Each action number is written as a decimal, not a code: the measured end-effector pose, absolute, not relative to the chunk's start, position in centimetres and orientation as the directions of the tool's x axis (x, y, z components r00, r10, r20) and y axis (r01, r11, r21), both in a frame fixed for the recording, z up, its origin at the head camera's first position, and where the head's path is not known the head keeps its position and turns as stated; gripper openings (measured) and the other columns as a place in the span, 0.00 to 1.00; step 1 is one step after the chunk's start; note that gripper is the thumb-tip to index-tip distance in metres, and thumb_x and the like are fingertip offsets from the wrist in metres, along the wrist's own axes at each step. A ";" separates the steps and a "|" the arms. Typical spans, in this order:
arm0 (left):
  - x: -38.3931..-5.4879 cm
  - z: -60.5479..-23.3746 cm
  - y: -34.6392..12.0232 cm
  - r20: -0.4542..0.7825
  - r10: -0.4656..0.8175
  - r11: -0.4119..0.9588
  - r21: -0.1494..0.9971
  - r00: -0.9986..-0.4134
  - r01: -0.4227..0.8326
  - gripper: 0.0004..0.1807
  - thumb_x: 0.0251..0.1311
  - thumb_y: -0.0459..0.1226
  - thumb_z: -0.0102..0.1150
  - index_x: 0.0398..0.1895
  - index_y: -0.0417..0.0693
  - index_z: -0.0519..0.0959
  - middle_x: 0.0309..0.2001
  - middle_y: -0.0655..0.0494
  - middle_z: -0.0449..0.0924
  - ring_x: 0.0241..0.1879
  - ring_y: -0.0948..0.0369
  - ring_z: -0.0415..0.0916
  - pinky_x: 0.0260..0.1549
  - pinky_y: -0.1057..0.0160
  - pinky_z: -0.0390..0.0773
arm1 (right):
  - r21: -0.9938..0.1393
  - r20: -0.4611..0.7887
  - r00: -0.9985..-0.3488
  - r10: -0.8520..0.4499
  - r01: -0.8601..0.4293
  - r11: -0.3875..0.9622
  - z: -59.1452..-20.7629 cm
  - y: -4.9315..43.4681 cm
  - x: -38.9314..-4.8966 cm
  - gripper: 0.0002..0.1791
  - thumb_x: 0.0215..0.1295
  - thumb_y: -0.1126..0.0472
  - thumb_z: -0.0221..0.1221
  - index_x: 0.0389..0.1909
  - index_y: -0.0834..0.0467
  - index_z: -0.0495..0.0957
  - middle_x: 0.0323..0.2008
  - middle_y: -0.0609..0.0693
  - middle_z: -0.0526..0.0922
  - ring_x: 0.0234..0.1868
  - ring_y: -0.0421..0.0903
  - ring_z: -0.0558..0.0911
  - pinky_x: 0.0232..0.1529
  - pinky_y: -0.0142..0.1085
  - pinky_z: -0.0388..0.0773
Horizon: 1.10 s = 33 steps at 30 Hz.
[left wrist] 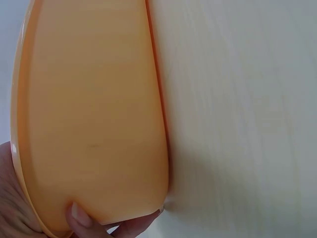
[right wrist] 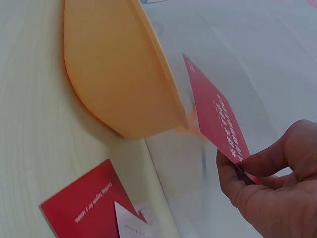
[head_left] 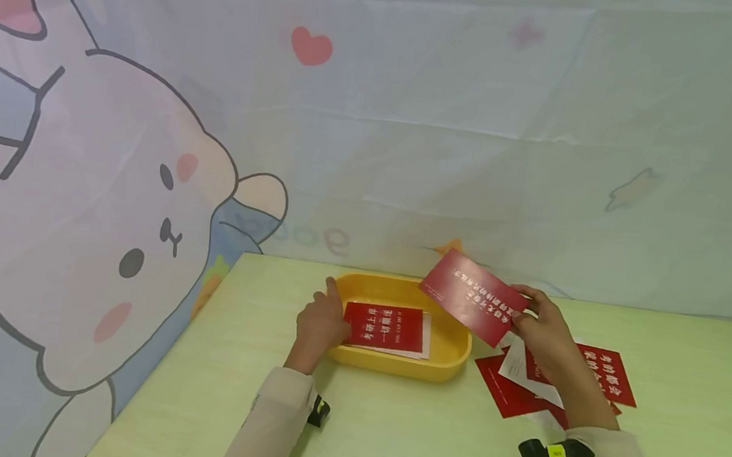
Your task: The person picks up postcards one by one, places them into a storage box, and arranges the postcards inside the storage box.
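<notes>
A yellow plastic tray [head_left: 392,366] stands near the back of the table, with a red card [head_left: 389,328] printed in white lettering lying in it on top of paler cards. At its left end my left hand [head_left: 320,323] grips the rim, fingers curled round the wall in the left wrist view. Above the tray's right end, my right hand [head_left: 544,334] pinches another red card [head_left: 475,298] by one edge, held tilted in the air. The right wrist view shows thumb and fingers on that card [right wrist: 215,111], clear of the tray wall [right wrist: 119,69].
Right of the tray lies a loose pile of red and white cards [head_left: 509,393], partly hidden by my right forearm. Behind the table's back edge hangs a cloth [head_left: 444,177] printed with a cartoon rabbit. The table surface [head_left: 418,439] is pale green.
</notes>
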<state>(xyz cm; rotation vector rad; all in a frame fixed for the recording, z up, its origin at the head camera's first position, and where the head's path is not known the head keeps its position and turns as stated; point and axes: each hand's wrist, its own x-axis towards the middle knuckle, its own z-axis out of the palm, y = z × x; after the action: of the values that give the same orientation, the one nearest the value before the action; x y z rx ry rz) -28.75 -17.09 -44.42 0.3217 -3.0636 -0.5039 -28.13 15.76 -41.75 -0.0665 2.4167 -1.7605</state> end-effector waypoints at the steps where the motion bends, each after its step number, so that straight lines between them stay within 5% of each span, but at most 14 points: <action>1: -28.7 -44.4 -17.0 -0.012 -0.205 0.927 0.318 -0.979 -0.199 0.51 0.53 0.39 0.67 0.77 0.40 0.50 0.56 0.35 0.74 0.32 0.47 0.78 0.37 0.48 0.84 | -0.949 -0.091 -0.988 -0.128 0.046 0.313 -41.7 15.6 -28.2 0.32 0.77 0.63 0.40 0.78 0.62 0.44 0.75 0.70 0.52 0.67 0.67 0.69 0.56 0.40 0.81; 7: -28.6 -44.1 -17.0 -0.008 -0.213 0.927 0.315 -0.977 -0.205 0.51 0.52 0.38 0.68 0.77 0.40 0.50 0.56 0.34 0.74 0.34 0.46 0.79 0.38 0.47 0.84 | -0.953 -0.033 -0.980 -0.195 -0.028 0.301 -41.2 14.2 -28.4 0.30 0.76 0.64 0.39 0.76 0.63 0.48 0.72 0.69 0.57 0.64 0.64 0.72 0.58 0.37 0.79; 13: -28.8 -44.3 -17.0 -0.016 -0.210 0.923 0.325 -0.978 -0.204 0.51 0.53 0.38 0.68 0.77 0.40 0.50 0.56 0.34 0.74 0.35 0.45 0.79 0.39 0.47 0.83 | -0.954 -0.021 -0.969 -0.246 -0.054 0.295 -40.8 12.7 -28.3 0.28 0.75 0.66 0.42 0.75 0.60 0.52 0.68 0.65 0.60 0.61 0.60 0.75 0.42 0.25 0.79; 20: -28.9 -44.4 -17.0 -0.026 -0.217 0.923 0.319 -0.976 -0.214 0.51 0.53 0.38 0.68 0.76 0.40 0.50 0.56 0.35 0.74 0.35 0.46 0.78 0.40 0.47 0.83 | -0.922 -0.009 -0.962 -0.272 -0.097 0.374 -40.2 10.7 -28.1 0.29 0.73 0.69 0.45 0.74 0.57 0.58 0.65 0.65 0.65 0.57 0.59 0.75 0.51 0.39 0.81; 33: -28.9 -44.5 -17.2 -0.019 -0.201 0.929 0.313 -0.979 -0.196 0.50 0.53 0.38 0.67 0.76 0.40 0.50 0.55 0.35 0.74 0.32 0.47 0.78 0.37 0.49 0.83 | -0.870 0.034 -0.941 -0.336 -0.194 0.454 -40.7 7.8 -28.5 0.30 0.68 0.72 0.46 0.71 0.63 0.60 0.62 0.68 0.68 0.44 0.52 0.75 0.39 0.34 0.77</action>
<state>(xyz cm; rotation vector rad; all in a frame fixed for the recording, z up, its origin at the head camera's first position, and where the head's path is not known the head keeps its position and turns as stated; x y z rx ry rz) -28.91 -17.18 -44.45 0.3162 -3.0724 -0.4956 -28.46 7.79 -40.72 -0.4691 2.5541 -1.4997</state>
